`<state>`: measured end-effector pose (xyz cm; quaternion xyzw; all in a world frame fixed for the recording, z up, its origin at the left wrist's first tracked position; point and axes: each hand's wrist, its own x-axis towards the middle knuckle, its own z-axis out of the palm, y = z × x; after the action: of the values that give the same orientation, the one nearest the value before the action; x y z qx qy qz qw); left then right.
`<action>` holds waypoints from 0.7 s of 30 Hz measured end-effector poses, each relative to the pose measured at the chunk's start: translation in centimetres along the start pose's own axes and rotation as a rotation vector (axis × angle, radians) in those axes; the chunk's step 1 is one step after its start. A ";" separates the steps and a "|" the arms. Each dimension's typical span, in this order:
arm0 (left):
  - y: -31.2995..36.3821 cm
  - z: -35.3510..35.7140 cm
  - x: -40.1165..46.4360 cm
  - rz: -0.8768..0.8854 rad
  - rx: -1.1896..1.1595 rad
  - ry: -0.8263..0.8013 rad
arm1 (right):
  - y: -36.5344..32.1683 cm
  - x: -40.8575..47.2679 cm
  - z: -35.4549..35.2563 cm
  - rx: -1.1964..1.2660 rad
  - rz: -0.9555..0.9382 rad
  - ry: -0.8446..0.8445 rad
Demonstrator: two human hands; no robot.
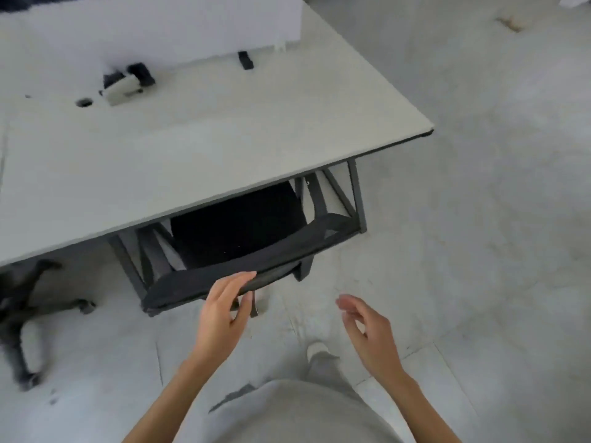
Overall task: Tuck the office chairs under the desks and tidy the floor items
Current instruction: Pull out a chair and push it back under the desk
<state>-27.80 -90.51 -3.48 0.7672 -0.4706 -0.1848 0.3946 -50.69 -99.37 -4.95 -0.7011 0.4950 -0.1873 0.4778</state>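
A black office chair (243,228) stands with its seat under the pale grey desk (224,132); only its mesh backrest top edge sticks out in front. My left hand (224,310) rests at that top edge, fingers spread and touching it, not wrapped around it. My right hand (367,330) hovers open in the air to the right of the chair, apart from it, above the floor.
A second chair's wheeled base (28,311) lies at the left edge, by the desk's front. A white partition (153,30) and small dark clamps (128,81) sit at the desk's back. Pale tiled floor (479,251) extends right of the desk corner. My grey trousers fill the bottom.
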 end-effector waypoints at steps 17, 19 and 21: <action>-3.3 1.4 2.7 -0.398 0.769 -0.112 | -1.1 18.1 -0.4 -1.065 -0.638 -0.416; -2.8 2.1 1.8 -0.391 0.772 -0.104 | -0.9 17.8 -1.0 -1.068 -0.671 -0.425; -2.0 3.0 0.7 -0.380 0.741 -0.076 | -0.6 17.5 -1.8 -1.091 -0.677 -0.440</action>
<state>-28.28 -91.92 -6.89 0.9232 -0.3694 -0.1007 0.0333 -44.02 -115.45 -7.23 -0.9799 0.1633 0.0970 0.0605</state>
